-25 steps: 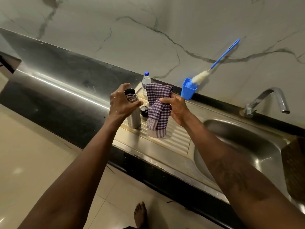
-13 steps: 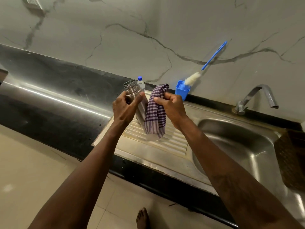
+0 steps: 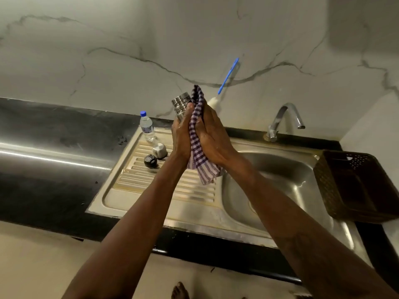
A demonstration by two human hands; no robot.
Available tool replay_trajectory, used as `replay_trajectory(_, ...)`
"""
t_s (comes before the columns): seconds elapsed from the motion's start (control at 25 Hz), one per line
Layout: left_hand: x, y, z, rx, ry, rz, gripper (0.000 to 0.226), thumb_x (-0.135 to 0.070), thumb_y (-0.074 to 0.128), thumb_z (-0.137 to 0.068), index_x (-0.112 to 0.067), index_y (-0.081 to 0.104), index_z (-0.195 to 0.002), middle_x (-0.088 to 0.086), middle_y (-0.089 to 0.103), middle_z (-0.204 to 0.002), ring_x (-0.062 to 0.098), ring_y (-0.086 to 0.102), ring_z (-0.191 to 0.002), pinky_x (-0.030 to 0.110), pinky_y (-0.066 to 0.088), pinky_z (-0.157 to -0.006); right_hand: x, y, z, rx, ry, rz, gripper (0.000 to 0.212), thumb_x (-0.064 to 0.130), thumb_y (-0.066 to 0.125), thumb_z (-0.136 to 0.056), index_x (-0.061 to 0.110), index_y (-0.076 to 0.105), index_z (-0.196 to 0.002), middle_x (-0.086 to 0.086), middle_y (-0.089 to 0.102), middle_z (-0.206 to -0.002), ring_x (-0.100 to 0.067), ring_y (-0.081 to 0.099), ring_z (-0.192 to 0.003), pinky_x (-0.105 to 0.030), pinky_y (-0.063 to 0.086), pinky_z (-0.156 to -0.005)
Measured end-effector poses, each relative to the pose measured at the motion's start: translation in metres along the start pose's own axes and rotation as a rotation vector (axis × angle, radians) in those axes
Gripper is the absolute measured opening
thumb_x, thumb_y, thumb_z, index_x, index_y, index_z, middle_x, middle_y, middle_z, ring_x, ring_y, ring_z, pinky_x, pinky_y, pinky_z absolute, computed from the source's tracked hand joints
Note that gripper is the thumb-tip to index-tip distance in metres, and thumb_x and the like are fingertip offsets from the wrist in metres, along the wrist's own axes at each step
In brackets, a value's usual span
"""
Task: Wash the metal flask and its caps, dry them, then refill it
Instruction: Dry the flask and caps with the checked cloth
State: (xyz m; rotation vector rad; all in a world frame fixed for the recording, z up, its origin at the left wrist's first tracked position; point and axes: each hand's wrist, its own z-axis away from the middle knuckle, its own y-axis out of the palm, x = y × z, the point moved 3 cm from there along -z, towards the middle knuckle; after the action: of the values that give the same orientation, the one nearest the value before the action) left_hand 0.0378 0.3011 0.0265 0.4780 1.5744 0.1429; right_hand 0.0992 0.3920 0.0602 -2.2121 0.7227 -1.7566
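The ribbed cylindrical steel flask is held up above the drainboard, sandwiched between both hands. Its long axis is near upright, tipped slightly left, mouth end on top. Only the neck shows; the palms hide the body.

The left hand grips its left side, thumb running up the wall. The right hand lies flat, fingers fairly straight, pressing the purple-and-white checked cloth against the flask's right side. The cloth's tail hangs below the wrists.

The flask therefore sits dead centre, equally near both hands. I judge the drying stroke should run along or round that upright axis, left hand holding, right hand wiping.

Below and to the left, on the ribbed steel drainboard, rest the 2 caps: a domed metal cap and a round black cap, just beside each other. Behind them stands a clear plastic water bottle with a blue lid, probably for the refill.
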Motion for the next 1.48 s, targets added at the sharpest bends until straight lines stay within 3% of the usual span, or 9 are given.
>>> replay_trajectory(0.24, 0.008, 0.053, 0.001, -0.067, -0.113, 0.013, 0.08, -0.086, 0.075, -0.067, -0.015, 0.071, -0.104, 0.011, 0.071, -0.1, 0.032, 0.067, -0.097, 0.056, 0.052, -0.103, 0.003, -0.05, -0.001, -0.24, 0.168, 0.277, 0.049, 0.044, 0.021, -0.11, 0.015, 0.059, -0.122, -0.007, 0.067, -0.106, -0.026, 0.063, -0.094, -0.037, 0.046, -0.087)
replay_trajectory(0.4, -0.006, 0.061, 0.0, -0.072, -0.033, 0.037, 0.057, -0.07, 0.072, -0.083, -0.015, 0.073, -0.097, 0.013, 0.074, -0.089, 0.033, 0.071, -0.082, 0.053, 0.061, -0.087, -0.045, -0.068, -0.016, 0.124, 0.454, 0.257, 0.043, 0.048, 0.039, -0.107, 0.016, 0.057, -0.129, -0.015, 0.063, -0.125, -0.034, 0.06, -0.118, -0.04, 0.045, -0.103)
replay_trajectory(0.52, -0.013, 0.062, -0.002, -0.07, -0.034, 0.122, 0.05, -0.056, 0.062, -0.097, -0.007, 0.066, -0.108, 0.008, 0.07, -0.081, 0.024, 0.069, -0.071, 0.039, 0.06, -0.073, -0.057, -0.063, 0.004, 0.048, 0.596, -0.152, 0.068, 0.071, 0.032, -0.096, 0.024, 0.056, -0.139, -0.011, 0.061, -0.138, -0.03, 0.058, -0.125, -0.044, 0.042, -0.11)
replay_trajectory(0.64, -0.001, 0.06, -0.001, -0.123, -0.06, 0.175, 0.058, -0.061, 0.076, -0.082, -0.008, 0.07, -0.105, 0.013, 0.072, -0.089, 0.029, 0.069, -0.081, 0.05, 0.056, -0.089, -0.03, -0.054, 0.019, -0.014, 0.213, -0.027, 0.062, 0.063, 0.024, -0.105, 0.033, 0.023, -0.16, -0.003, 0.054, -0.148, -0.022, 0.058, -0.126, -0.041, 0.043, -0.109)
replay_trajectory(0.8, -0.013, 0.068, 0.004, -0.112, -0.007, 0.139, 0.029, -0.04, 0.059, -0.103, -0.011, 0.063, -0.102, 0.005, 0.072, -0.081, 0.018, 0.068, -0.071, 0.037, 0.058, -0.075, -0.021, -0.063, 0.01, 0.074, 0.102, 0.075, 0.067, 0.066, 0.049, -0.098, 0.021, 0.042, -0.147, -0.001, 0.069, -0.122, -0.015, 0.068, -0.103, -0.038, 0.053, -0.099)
replay_trajectory(0.92, -0.017, 0.071, 0.004, -0.046, -0.011, 0.225, 0.041, -0.044, 0.052, -0.105, -0.004, 0.058, -0.113, 0.008, 0.068, -0.085, 0.022, 0.067, -0.069, 0.034, 0.057, -0.065, -0.037, -0.079, 0.009, 0.302, 0.426, -0.52, 0.072, 0.063, 0.065, -0.089, 0.01, 0.057, -0.137, -0.005, 0.073, -0.099, -0.02, 0.072, -0.086, -0.041, 0.06, -0.088)
replay_trajectory(1.12, -0.024, 0.065, -0.01, 0.001, -0.01, 0.302, 0.064, -0.061, 0.043, -0.102, -0.002, 0.066, -0.107, 0.015, 0.068, -0.087, 0.027, 0.068, -0.072, 0.034, 0.057, -0.066, -0.061, -0.075, 0.038, 0.615, 0.581, -1.151, 0.108, 0.056, 0.092, -0.059, 0.007, 0.05, -0.146, -0.02, 0.064, -0.122, -0.036, 0.064, -0.109, -0.057, 0.061, -0.081)
replay_trajectory(1.28, -0.014, 0.063, -0.02, -0.147, -0.059, 0.085, 0.086, -0.078, 0.07, -0.078, -0.002, 0.067, -0.118, 0.021, 0.073, -0.101, 0.037, 0.075, -0.089, 0.05, 0.063, -0.084, -0.058, -0.083, 0.024, 0.314, 0.45, -0.59, 0.073, 0.042, 0.096, -0.064, 0.011, 0.065, -0.122, -0.011, 0.074, -0.108, -0.023, 0.073, -0.09, -0.042, 0.061, -0.089)
replay_trajectory(1.48, -0.005, 0.075, 0.0, -0.202, -0.184, 0.307, 0.088, -0.042, 0.101, -0.055, -0.005, 0.06, -0.124, 0.015, 0.074, -0.103, 0.03, 0.077, -0.088, 0.049, 0.063, -0.088, -0.044, -0.094, 0.011, 0.055, -0.064, 0.297, 0.089, 0.069, 0.078, -0.073, 0.021, 0.05, -0.142, 0.001, 0.07, -0.123, -0.012, 0.067, -0.103, -0.029, 0.054, -0.094)
